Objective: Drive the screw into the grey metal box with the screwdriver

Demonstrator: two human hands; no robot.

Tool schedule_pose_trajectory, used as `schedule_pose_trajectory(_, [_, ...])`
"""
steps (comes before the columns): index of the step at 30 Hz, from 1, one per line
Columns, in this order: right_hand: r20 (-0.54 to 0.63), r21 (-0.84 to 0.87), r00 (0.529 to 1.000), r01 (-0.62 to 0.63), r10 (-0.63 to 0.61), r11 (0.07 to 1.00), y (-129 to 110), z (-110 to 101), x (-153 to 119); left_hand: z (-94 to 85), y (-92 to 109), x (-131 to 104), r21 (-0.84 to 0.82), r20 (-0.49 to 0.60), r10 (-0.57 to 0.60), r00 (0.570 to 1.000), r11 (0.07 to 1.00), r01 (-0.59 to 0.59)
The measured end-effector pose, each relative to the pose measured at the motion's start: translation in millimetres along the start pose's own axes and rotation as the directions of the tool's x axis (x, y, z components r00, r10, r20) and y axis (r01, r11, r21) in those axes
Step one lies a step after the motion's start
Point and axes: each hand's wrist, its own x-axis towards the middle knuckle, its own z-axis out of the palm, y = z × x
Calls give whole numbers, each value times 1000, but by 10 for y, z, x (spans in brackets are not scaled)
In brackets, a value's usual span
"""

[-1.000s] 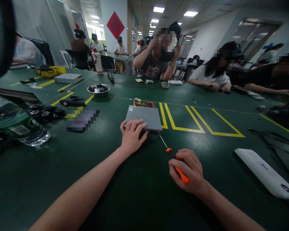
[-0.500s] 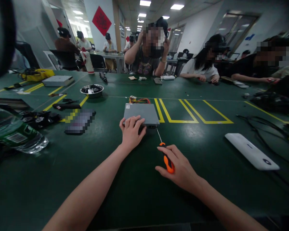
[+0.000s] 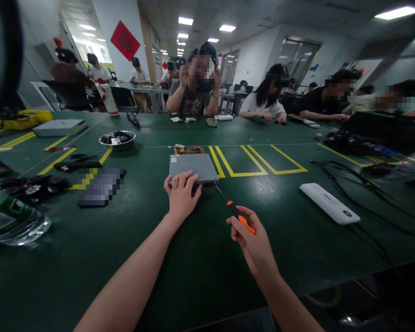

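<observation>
A grey metal computer power supply (image 3: 197, 165) lies flat on the green table (image 3: 197, 276), with coloured wires (image 3: 190, 150) coming out at its far side. My left hand (image 3: 181, 196) holds its near left part, fingers on top and thumb down by the front edge. In my right hand (image 3: 256, 244) is a screwdriver (image 3: 241, 216) with an orange and black handle, gripped between thumb and fingers. Its thin shaft slants up and left to the near right corner of the power supply. Whether the tip sits in a screw is too small to tell.
To the left are a phone (image 3: 102, 186), a water bottle (image 3: 14, 216) and a metal bowl (image 3: 117, 139) with dark parts. A white power bank (image 3: 328, 203) and black cables (image 3: 359, 193) lie right. Across the table sits a person (image 3: 197, 92) with raised hands.
The view has swung a little to the right. My right hand has turned and closed more fully around the screwdriver handle, which now slants more. My left hand stays on the power supply.
</observation>
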Motion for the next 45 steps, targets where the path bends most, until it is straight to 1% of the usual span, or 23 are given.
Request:
schedule_pose_trajectory(4, [6, 122, 1000, -28, 27, 992, -67, 8, 7, 1, -3, -2, 3, -7, 7, 1000, 1000, -7])
schedule_pose_trajectory(7, [-19, 108, 999, -37, 40, 993, -82, -25, 30, 1, -6, -3, 6, -2, 10, 1000, 1000, -10])
schedule_pose_trajectory(10, [-32, -88, 999, 26, -29, 996, -63, -102, 80, -2, -2, -3, -3, -4, 3, 1000, 1000, -3])
schedule_pose_trajectory(12, [-10, -335, 989, 138, -150, 932, -53, -150, 102, -6, 3, -1, -10, -4, 0, 1000, 1000, 0])
schedule_pose_trajectory(13, [10, -480, 971, 215, -239, 850, -50, -163, 103, -7, 7, 1, -11, -4, 0, 1000, 1000, 0])
schedule_pose_trajectory(14, [57, -615, 939, 300, -339, 729, -47, -165, 94, -8, 10, 1, -12, -4, 0, 1000, 1000, 0])
schedule_pose_trajectory(15, [125, -725, 894, 378, -431, 575, -43, -156, 79, -7, 12, 2, -11, -3, 1, 1000, 1000, -1])
schedule_pose_trajectory(17, [339, -813, 762, 532, -551, 235, -24, -112, 38, -4, 15, 2, -10, -5, 4, 1000, 1000, -4])
schedule_pose_trajectory(18, [422, -822, 721, 560, -550, 104, -11, -83, 19, -1, 15, 1, -10, -8, 4, 1000, 1000, -4])
schedule_pose_trajectory(19, [475, -819, 703, 573, -530, 27, 1, -56, 4, 1, 14, 0, -10, -11, 3, 1000, 1000, -3])
schedule_pose_trajectory(20, [499, -815, 697, 580, -515, -4, 11, -32, -6, 4, 13, -1, -11, -14, 1, 1000, 1000, -2])
schedule_pose_trajectory(22, [474, -822, 726, 568, -498, 46, 11, -7, -7, 5, 12, -1, -13, -13, 0, 1000, 1000, 0])
schedule_pose_trajectory(25, [337, -838, 810, 490, -480, 240, -48, -25, 16, -1, 12, 2, -15, -7, 0, 1000, 1000, 0])
schedule_pose_trajectory(27, [264, -841, 874, 415, -408, 346, -105, -55, 30, -5, 13, 4, -13, 0, -2, 1000, 1000, 2])
schedule_pose_trajectory(29, [240, -846, 907, 370, -347, 384, -142, -74, 37, -5, 15, 4, -8, 6, -7, 1000, 1000, 7])
schedule_pose_trajectory(31, [274, -859, 890, 397, -365, 322, -139, -68, 31, 0, 16, 4, -4, 10, -9, 1000, 1000, 9])
schedule_pose_trajectory(33, [357, -872, 836, 459, -418, 173, -100, -37, 15, 9, 14, 2, -1, 8, -9, 1000, 1000, 9])
schedule_pose_trajectory(35, [441, -866, 791, 498, -424, 29, -49, 4, -5, 19, 12, 1, 5, 5, -6, 1000, 1000, 6])
schedule_pose_trajectory(37, [489, -844, 769, 537, -412, 1, -20, 33, -19, 24, 10, 1, 12, -1, -1, 1000, 1000, 1])
schedule_pose_trajectory(38, [487, -837, 769, 546, -414, 29, -20, 35, -21, 24, 10, 1, 13, -1, 0, 1000, 1000, 0])
schedule_pose_trajectory(40, [416, -843, 797, 519, -438, 142, -49, 11, -18, 21, 10, 3, 14, 1, 0, 1000, 1000, 0])
schedule_pose_trajectory(43, [244, -850, 876, 399, -415, 343, -112, -74, 5, 14, 13, 6, 13, 7, -4, 1000, 1000, 4])
schedule_pose_trajectory(45, [202, -856, 919, 333, -338, 396, -123, -123, 22, 14, 14, 7, 8, 5, -5, 1000, 1000, 5])
